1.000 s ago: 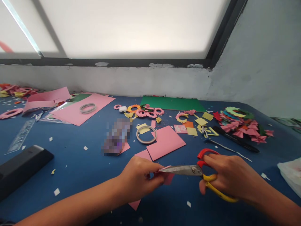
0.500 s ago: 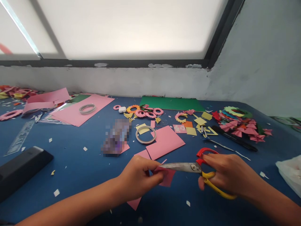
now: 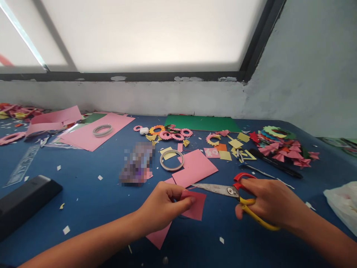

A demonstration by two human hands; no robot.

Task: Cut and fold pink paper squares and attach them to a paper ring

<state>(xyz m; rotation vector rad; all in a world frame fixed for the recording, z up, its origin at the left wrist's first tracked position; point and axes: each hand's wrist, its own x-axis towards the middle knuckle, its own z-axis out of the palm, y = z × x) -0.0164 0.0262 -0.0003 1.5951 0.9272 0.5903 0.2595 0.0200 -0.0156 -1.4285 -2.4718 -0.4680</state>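
Note:
My left hand [image 3: 169, 204] pinches a small square of pink paper [image 3: 196, 206] between thumb and fingers, above the blue tabletop. My right hand [image 3: 269, 201] grips scissors [image 3: 220, 190] with one red and one yellow handle loop. Their closed-looking blades point left, just above the square and apart from it. Below my left hand, another pink paper piece [image 3: 160, 237] lies on the table. A larger pink sheet [image 3: 196, 169] rests just beyond the blades, beside a roll of narrow tape [image 3: 162, 165].
Paper rings [image 3: 166, 135] and yellow squares lie at mid-table, before a green board [image 3: 203, 122]. Folded paper pieces are heaped at the right [image 3: 292, 152], near a black pen [image 3: 279, 165]. A dark oblong case [image 3: 30, 203] and clear ruler [image 3: 22, 165] are at left.
The scissors' blades have come off the pink paper and lifted slightly. The square in my left hand now shows flatter, and the thin sliver raised at its edge no longer stands up.

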